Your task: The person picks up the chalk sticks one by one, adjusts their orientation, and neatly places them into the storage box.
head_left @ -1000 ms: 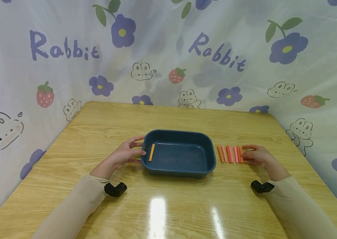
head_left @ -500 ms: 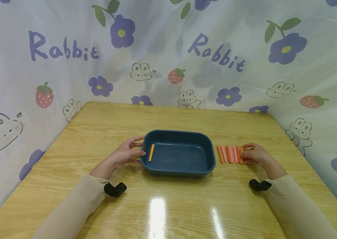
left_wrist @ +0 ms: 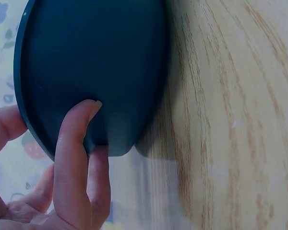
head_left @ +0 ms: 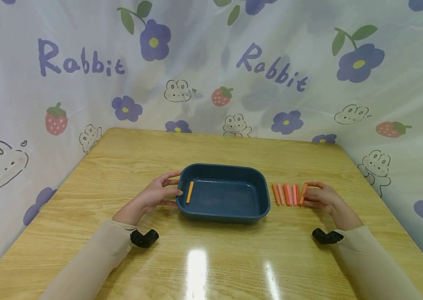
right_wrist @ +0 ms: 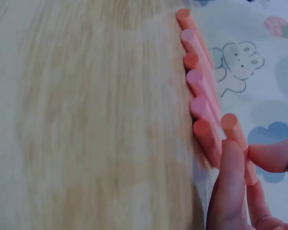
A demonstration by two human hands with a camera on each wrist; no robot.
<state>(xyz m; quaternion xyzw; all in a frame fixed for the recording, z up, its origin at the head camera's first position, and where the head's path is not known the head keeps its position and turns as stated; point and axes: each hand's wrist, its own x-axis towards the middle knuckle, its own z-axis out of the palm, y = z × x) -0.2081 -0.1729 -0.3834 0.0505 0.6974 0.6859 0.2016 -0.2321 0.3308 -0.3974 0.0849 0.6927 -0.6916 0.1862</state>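
My right hand [head_left: 323, 196] pinches an orange chalk stick [right_wrist: 232, 127] between thumb and fingers. The stick is tilted, at the right end of a row of pink and orange chalks [head_left: 285, 195] lying side by side on the table. In the right wrist view it stands apart from the nearest chalk in the row. With fingers fairly straight, my left hand [head_left: 157, 192] rests against the left end of a dark blue rectangular bin [head_left: 222, 217]; the left wrist view shows fingertips on its end wall [left_wrist: 101, 62]. Inside the bin, near that end, lies a yellow-orange chalk stick [head_left: 190, 192].
A wood-grain table [head_left: 144, 271] carries everything. Behind it and at both sides hangs a white curtain [head_left: 204, 50] printed with rabbits, flowers and strawberries. Black devices [head_left: 144, 238] sit at both wrists, by the cuffs of the beige sleeves [head_left: 91, 258].
My right hand has taken hold of the rightmost orange chalk stick and tilted it away from the row. The left hand and the bin stay in place.
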